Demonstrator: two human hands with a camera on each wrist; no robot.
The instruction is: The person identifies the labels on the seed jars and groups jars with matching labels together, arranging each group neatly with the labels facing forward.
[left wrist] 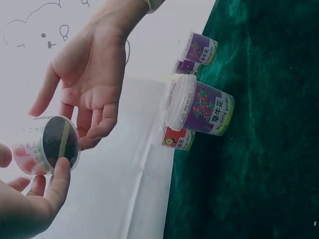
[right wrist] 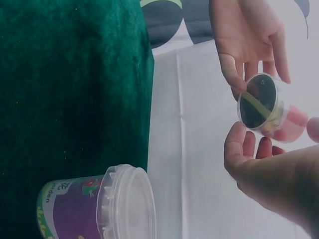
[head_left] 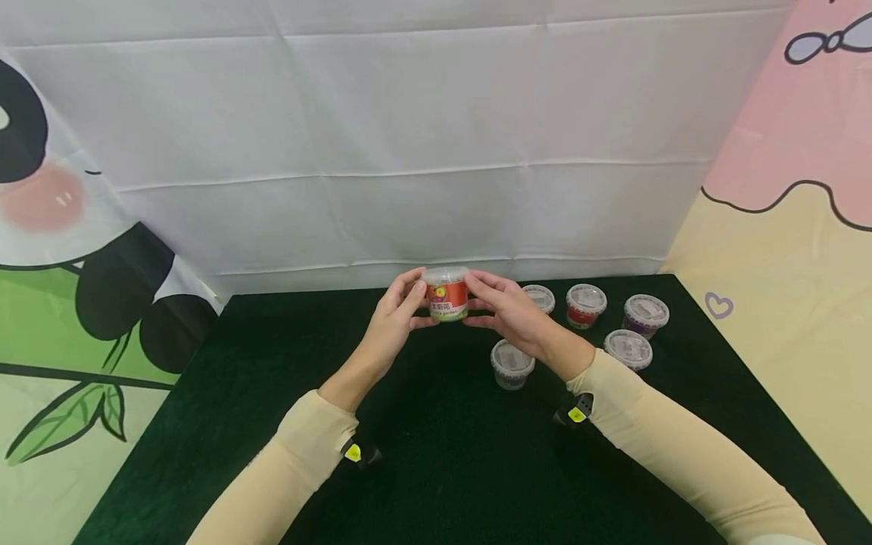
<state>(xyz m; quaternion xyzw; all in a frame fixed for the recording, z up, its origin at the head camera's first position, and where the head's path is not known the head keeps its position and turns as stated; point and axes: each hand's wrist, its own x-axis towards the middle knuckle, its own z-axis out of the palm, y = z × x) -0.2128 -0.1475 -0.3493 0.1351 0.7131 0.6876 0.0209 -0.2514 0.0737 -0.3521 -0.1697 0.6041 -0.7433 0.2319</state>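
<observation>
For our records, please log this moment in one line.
left hand: holds red-labelled cup; right hand: same cup; state: raised above green cloth; other cups: on cloth

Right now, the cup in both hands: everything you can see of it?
The cup looks like clear plastic, with a clear lid and a red label bearing a flower and lettering, green below. Wrist views show a dark base crossed by a pale strip. It's roughly upright, held between left hand and right hand, above green cloth.
</observation>
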